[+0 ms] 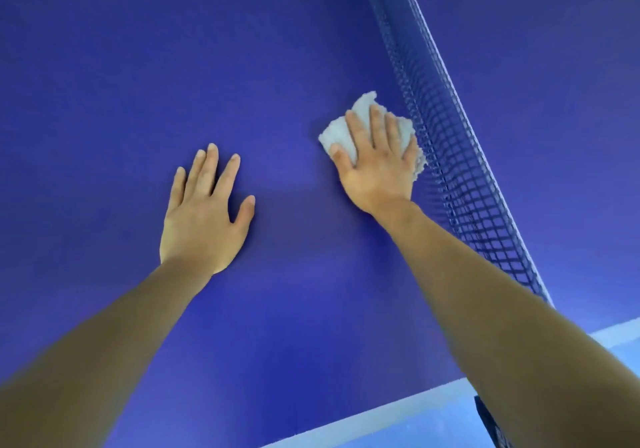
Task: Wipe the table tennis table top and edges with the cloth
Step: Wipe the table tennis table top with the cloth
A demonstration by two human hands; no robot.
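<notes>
Bare forearms (pixel 502 309) nearest. Left grip (pixel 204 219) flat, fingers spread, on blue matte table tennis desk (pixel 138 66). Right grip (pixel 377 163), fingers straight, presses white fluffy folded cloth (pixel 337 134) onto desk, just beside dark mesh net (pixel 450 142). Step: top-wiping. Next, probably: sweep along net without snagging.

right hand (pixel 377 167) pressing cloth (pixel 337 134), blue table (pixel 138 66)

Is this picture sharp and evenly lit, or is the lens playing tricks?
Head view: the wide-angle lens slightly bows the net and stretches both forearms toward the corners. The light is soft, with a paler sheen on the table between the left hand and the right hand, and only faint shadows hugging the hands and the cloth. The forearms look soft near the bottom edge, the hands sharper.
</notes>
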